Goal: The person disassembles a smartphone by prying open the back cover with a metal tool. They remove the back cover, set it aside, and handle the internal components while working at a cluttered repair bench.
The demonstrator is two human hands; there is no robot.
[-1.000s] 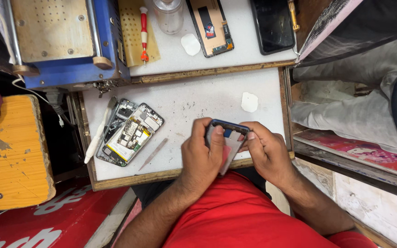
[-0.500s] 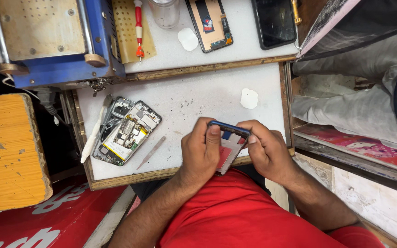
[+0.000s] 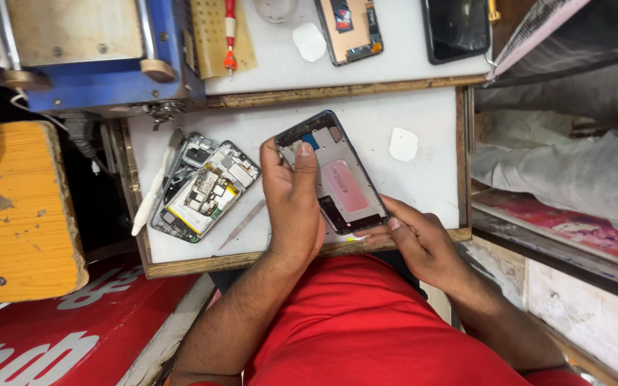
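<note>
A bare phone middle frame (image 3: 337, 175), grey with a pink patch and a dark rim, lies flat and face-up in my hands above a white work tray (image 3: 409, 114). My left hand (image 3: 291, 207) grips its left edge, thumb resting on the top left corner. My right hand (image 3: 416, 239) pinches the frame's lower right corner with its fingertips. Left of my hands, two opened phones (image 3: 202, 187) with exposed boards lie stacked on the tray.
A white plastic pry tool (image 3: 153, 189) and a thin metal blade (image 3: 241, 224) lie by the opened phones. On the upper shelf are a red screwdriver (image 3: 229, 32), another opened phone (image 3: 348, 28), a dark screen (image 3: 458, 28) and a blue machine (image 3: 94, 57). A yellow stool (image 3: 16, 214) stands left.
The phone frame, earlier held edge-on between both hands, is now turned flat with its inner face toward me. My left thumb has moved onto its top corner.
</note>
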